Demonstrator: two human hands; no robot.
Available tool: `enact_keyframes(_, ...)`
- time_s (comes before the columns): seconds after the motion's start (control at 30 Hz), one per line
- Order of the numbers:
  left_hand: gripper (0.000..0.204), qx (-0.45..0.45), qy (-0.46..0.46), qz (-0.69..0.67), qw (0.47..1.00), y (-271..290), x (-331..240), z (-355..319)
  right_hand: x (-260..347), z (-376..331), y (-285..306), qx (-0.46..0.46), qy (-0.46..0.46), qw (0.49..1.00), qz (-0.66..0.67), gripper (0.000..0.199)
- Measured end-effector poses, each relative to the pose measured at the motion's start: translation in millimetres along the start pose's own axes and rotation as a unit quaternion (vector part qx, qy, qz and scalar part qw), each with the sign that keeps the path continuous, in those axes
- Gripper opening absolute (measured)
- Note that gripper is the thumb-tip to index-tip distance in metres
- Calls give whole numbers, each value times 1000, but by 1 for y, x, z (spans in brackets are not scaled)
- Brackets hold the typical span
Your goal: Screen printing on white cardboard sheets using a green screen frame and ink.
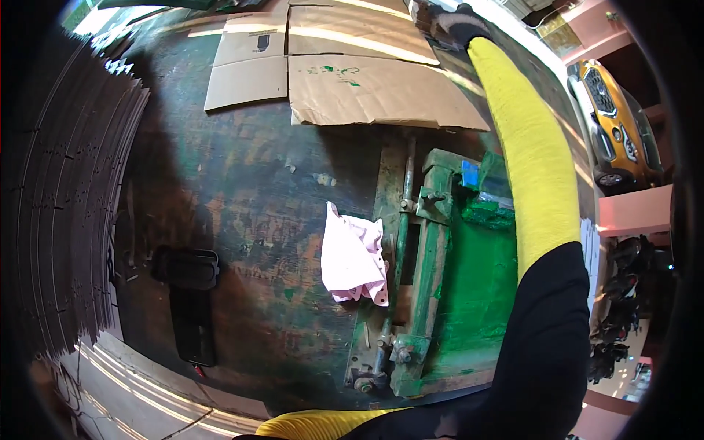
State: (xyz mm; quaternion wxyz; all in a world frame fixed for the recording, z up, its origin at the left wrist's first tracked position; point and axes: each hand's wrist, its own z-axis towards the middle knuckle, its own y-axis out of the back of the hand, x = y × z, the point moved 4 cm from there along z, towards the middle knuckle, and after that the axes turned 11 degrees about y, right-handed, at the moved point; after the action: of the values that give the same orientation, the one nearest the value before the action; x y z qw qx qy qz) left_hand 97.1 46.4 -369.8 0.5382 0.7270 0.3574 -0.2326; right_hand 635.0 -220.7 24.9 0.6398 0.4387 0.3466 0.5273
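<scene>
My right arm, in a black sleeve and a yellow arm cover, stretches to the far right of the table. At its end my right hand (456, 26), dark at the wrist, is small and unclear against the edge of the picture; its fingers cannot be made out. Near it lie flattened brown cardboard sheets (381, 92), one with green marks. Below the arm is a wooden frame (429, 268) with green paint on its panel (477, 293), clamped along a metal bar (400, 249). A crumpled pale pink cloth (352, 257) lies beside the bar. My left forearm's yellow cover shows at the lower edge, its hand out of view.
A tall stack of thin sheets (66, 183) rises at the left. A black phone-like object (192, 326) and a dark case (189, 268) lie on the paint-stained table (249, 220). Beyond the right side stand an orange car (616, 125) and several motorbikes (623, 293).
</scene>
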Motion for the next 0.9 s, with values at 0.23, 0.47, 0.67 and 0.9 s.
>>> enact_keyframes(0.23, 38, -30, 30, -4, 999, 18, 21, 9, 8, -12, 14, -11, 1, 1000, -10, 87)
enact_keyframes(0.47, 39, -59, 53, -30, 996, 22, 20, 20, -13, -21, 31, -2, 8, 1000, -29, 86)
enact_keyframes(0.67, 40, -90, 46, -40, 994, 45, 5, 43, -77, -22, 25, -14, 17, 999, -42, 90)
enact_keyframes(0.9, 41, -119, 96, -55, 987, 71, 26, 36, -42, -40, -7, -68, -207, 866, 449, 72)
